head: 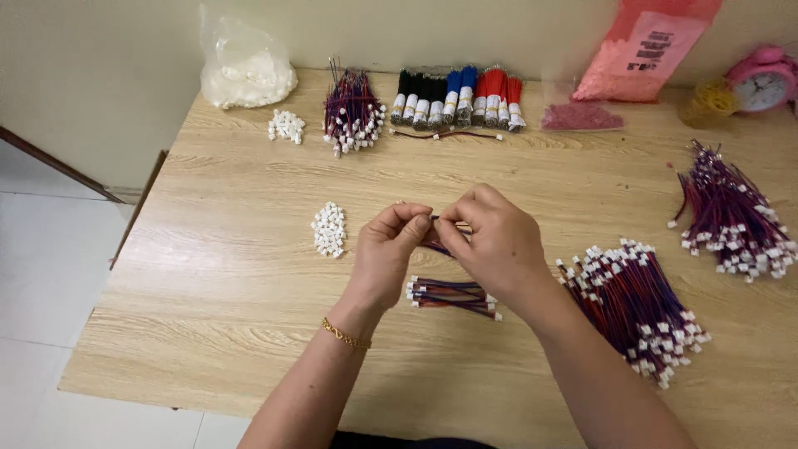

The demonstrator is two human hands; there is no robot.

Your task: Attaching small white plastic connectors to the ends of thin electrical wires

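Small wire bundle point(451, 296) lies near, long axis left-right on table point(249, 274); just beyond, left hand point(389, 254) & right hand point(492, 241) meet above table centre, fingertips pinching a thin wire lead point(438, 244) between them, axis running left-near to right-far; white connector pile point(329, 229) left of hands; big wire heap point(636, 303) right; coloured wire bunches point(457, 97) at far edge.

The tabletop point(249, 274) is pale wood grain. Wire bundles point(636, 303) are red and dark blue with white plugs. The loose plugs point(329, 229) are white. Upright wire rolls point(457, 96) run black, blue, red. The clock point(763, 79) is pink, the bracelet point(345, 335) gold.
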